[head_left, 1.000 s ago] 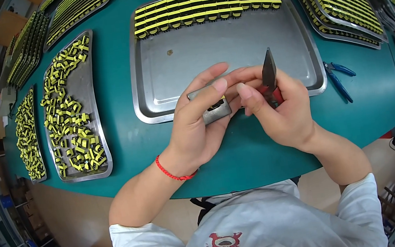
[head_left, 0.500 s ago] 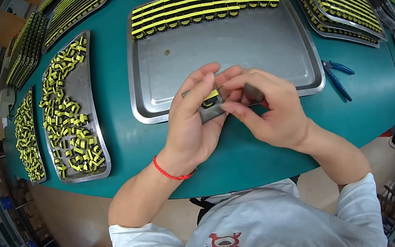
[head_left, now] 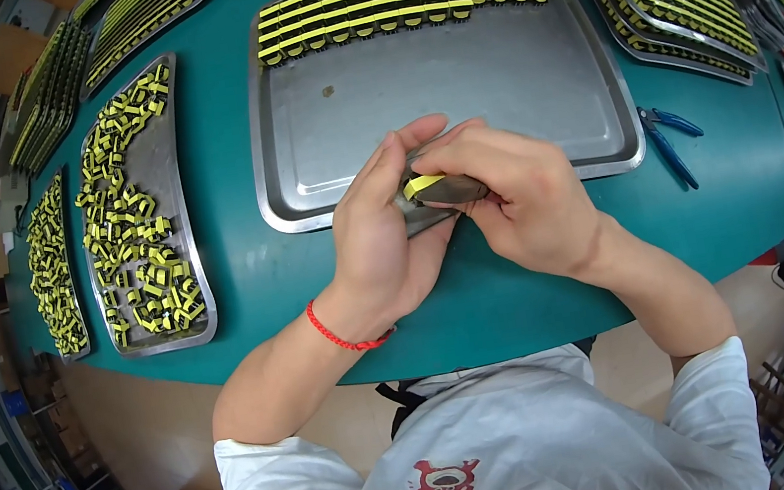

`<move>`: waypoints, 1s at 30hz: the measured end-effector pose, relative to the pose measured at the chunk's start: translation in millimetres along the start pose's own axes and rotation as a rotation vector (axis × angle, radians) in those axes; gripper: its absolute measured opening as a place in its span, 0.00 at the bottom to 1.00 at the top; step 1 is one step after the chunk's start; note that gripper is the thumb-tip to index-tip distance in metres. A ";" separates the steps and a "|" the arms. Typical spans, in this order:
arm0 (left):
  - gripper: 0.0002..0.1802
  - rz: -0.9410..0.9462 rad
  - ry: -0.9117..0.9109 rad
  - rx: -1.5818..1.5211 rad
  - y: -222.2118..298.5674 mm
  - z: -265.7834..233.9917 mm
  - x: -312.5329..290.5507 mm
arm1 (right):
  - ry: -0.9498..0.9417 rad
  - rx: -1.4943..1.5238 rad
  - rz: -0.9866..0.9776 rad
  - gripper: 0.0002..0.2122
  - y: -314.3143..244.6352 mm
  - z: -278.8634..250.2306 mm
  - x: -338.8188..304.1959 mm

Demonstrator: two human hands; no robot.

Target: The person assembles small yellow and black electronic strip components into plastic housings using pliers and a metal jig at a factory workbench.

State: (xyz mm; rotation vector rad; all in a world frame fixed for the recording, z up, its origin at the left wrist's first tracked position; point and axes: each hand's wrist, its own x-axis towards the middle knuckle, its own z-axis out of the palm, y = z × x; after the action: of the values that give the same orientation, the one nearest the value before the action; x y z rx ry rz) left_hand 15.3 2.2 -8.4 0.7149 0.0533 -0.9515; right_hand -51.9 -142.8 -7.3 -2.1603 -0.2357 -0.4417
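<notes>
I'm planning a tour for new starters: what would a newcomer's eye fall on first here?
Probably the bright yellow-and-black parts, in tidy rows along the far side of the large metal tray and strewn in the smaller tray on the left. Next, at the centre, the left hand holds a grey block and the right hand a dark tool. The red bracelet on the left wrist also stands out.

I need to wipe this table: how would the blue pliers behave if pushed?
The blue pliers would probably slide, not roll, since they lie flat on the table. Their splayed handles might swing; solid-looking, each is probably stiff.
</notes>
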 end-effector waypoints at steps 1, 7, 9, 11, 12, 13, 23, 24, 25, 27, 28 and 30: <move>0.22 -0.003 -0.004 0.003 0.1 -0.3 0.5 | 0.002 -0.008 -0.014 0.19 0.5 -0.1 0.0; 0.22 -0.019 0.039 0.004 0.1 0.6 1.3 | 0.010 0.030 0.036 0.18 2.7 2.2 -1.6; 0.23 -0.013 0.052 0.001 -1.9 -0.5 1.9 | -0.002 0.024 0.035 0.18 0.3 1.0 0.9; 0.23 -0.013 0.061 0.000 -2.0 0.3 2.3 | -0.010 0.013 0.037 0.17 -1.3 -0.3 2.1; 0.23 -0.021 0.071 -0.013 -1.5 2.0 2.5 | -0.008 0.013 0.034 0.16 -1.8 -1.0 2.7; 0.23 -0.029 0.079 -0.025 -1.1 3.5 2.7 | -0.004 0.013 0.031 0.14 -2.5 -2.1 3.0; 0.23 -0.025 -0.019 -0.034 4.0 4.2 -0.4 | -0.595 0.915 0.379 0.20 -114.4 -60.2 -7.1; 0.23 -0.007 -0.050 -0.053 3.2 5.4 1.7 | -0.800 1.111 0.642 0.18 -138.2 -61.6 -8.5; 0.24 0.010 -0.081 -0.073 3.1 6.4 2.3 | -0.827 1.167 0.677 0.24 -152.5 -70.5 -2.2; 0.23 0.029 -0.045 -0.077 6.0 5.2 0.1 | -0.816 1.189 0.540 0.18 -154.9 -61.1 -8.3; 0.21 0.049 -0.022 -0.097 7.2 4.4 -1.6 | -0.803 1.191 0.417 0.13 -156.5 -56.6 -10.0; 0.22 0.043 -0.030 -0.109 5.2 8.3 2.3 | -0.819 1.249 0.487 0.10 -160.1 -54.9 -0.8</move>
State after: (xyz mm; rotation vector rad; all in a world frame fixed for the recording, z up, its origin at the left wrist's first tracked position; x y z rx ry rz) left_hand 18.4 -2.3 0.1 0.5985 0.0627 -0.9114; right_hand -117.0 -93.8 141.0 -0.9673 -0.3008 0.7405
